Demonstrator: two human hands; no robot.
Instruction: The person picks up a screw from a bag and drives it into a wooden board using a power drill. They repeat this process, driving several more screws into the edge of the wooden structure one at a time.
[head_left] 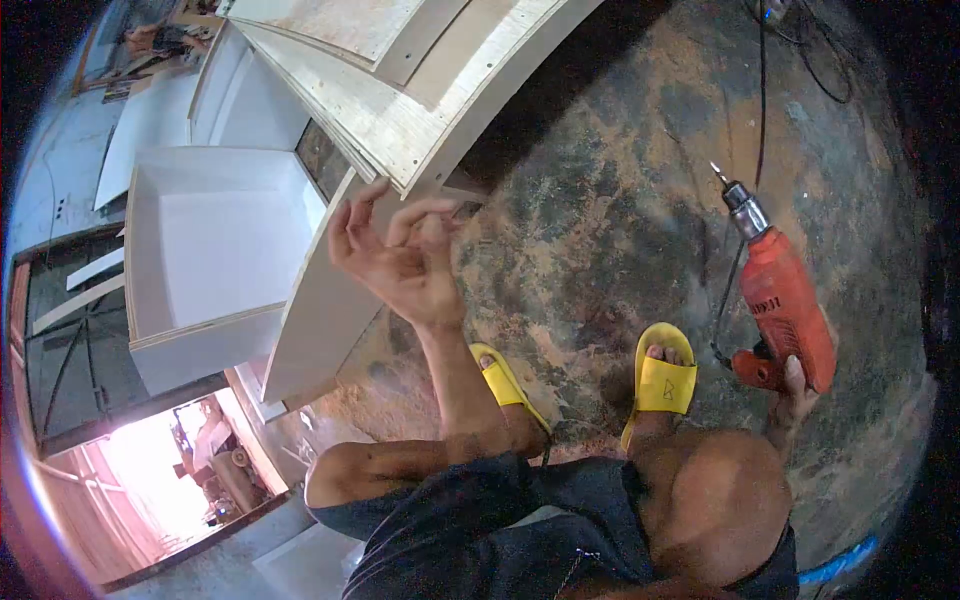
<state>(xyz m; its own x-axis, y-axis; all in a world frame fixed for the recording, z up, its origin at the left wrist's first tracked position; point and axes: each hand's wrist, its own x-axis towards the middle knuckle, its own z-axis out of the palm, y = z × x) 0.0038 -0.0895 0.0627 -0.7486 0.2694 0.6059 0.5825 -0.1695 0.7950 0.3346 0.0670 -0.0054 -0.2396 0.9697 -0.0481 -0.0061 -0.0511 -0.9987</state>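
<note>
Dark shorts [590, 485] sit closest, at 6 o'clock. Drill's [785, 300] out at 3 o'clock, bit aimed toward 11. Imo keep it clear of the sandals [668, 385] and stay off the trigger while the other hand's by the panels [390, 125]. Right hand [795, 395] grips its rear, other fingers hidden past the thumb. Left hand [400, 265]'s raised at 10, fingers half curled, can't tell if they're pinching anything.

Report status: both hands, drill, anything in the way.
Right hand gripping red drill, bit fitted. Left hand near stacked panels, grip unclear. Black cord close beside drill.
</note>
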